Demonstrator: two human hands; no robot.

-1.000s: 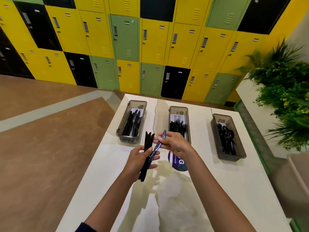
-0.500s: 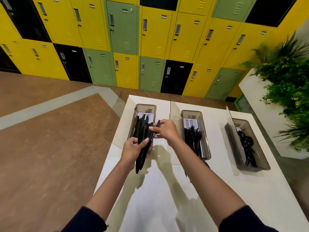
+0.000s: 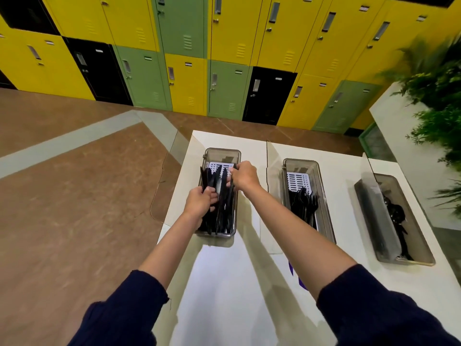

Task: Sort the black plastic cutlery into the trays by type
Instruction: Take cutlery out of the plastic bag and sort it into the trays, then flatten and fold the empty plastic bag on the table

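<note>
Yellow, green and black lockers (image 3: 187,78) fill the back wall, and out front a white tabletop (image 3: 249,283) carries three smoky trays in a row. All the action is at the left tray (image 3: 222,152). The left hand (image 3: 199,202) is down inside it, fingers (image 3: 210,196) curled round a bundle of knives (image 3: 220,213), blades pointing to the far end. The right hand (image 3: 245,177) hovers over the far half, fingertips pinching the top of a single knife (image 3: 231,184).

The middle tray (image 3: 300,162) holds the forks (image 3: 303,203). The right tray (image 3: 405,262) holds what look like spoons (image 3: 396,213), though they are too dark to be sure.

On handling, this looks like featherweight stuff: thin, stiff plastic, glossy enough that pieces will likely slide over each other and fan out of a loose grip. A wrap round the middle of the handles suits the bundle. A pinch near one end steers a lone piece well, but bend it hard and it could snap. My read is that they should be laid lengthwise and released low, since a drop could scatter them across the rim.
</note>
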